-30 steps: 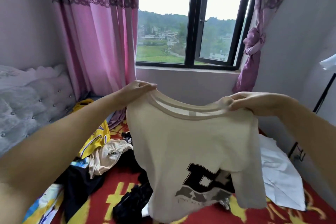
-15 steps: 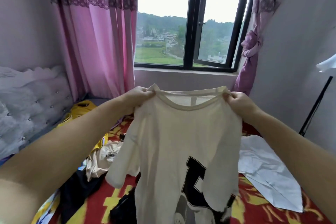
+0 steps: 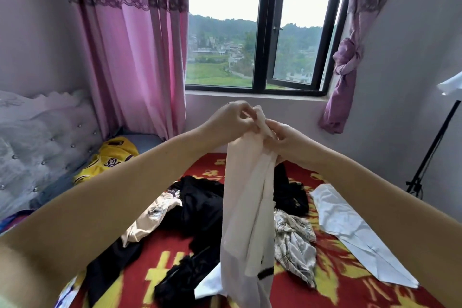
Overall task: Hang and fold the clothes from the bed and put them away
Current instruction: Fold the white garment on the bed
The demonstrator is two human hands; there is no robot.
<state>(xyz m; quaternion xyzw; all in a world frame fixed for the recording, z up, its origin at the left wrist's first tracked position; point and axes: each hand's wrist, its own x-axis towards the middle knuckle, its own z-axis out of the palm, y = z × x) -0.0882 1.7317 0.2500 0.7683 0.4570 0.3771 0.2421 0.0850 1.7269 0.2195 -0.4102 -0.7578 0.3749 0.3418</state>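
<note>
A cream T-shirt [image 3: 246,212] hangs folded lengthwise in front of me, its shoulders brought together at the top. My left hand [image 3: 233,120] pinches the top of the shirt from the left. My right hand [image 3: 281,139] grips the same bunched top from the right, touching the left hand. Below lies the bed [image 3: 332,280] with a red and yellow cover. On it are black clothes [image 3: 200,207], a beige garment [image 3: 150,217], a patterned grey garment [image 3: 293,242], a white garment [image 3: 355,230] and a yellow jersey [image 3: 110,157].
A grey tufted headboard [image 3: 37,147] stands at the left. Pink curtains [image 3: 135,52] hang beside a window [image 3: 260,32] straight ahead. A black stand [image 3: 435,147] leans by the right wall, with a white item [image 3: 452,84] at its top.
Both hands have come together, folding the spread-out cream T-shirt in half lengthwise. The printed front is now hidden inside the fold.
</note>
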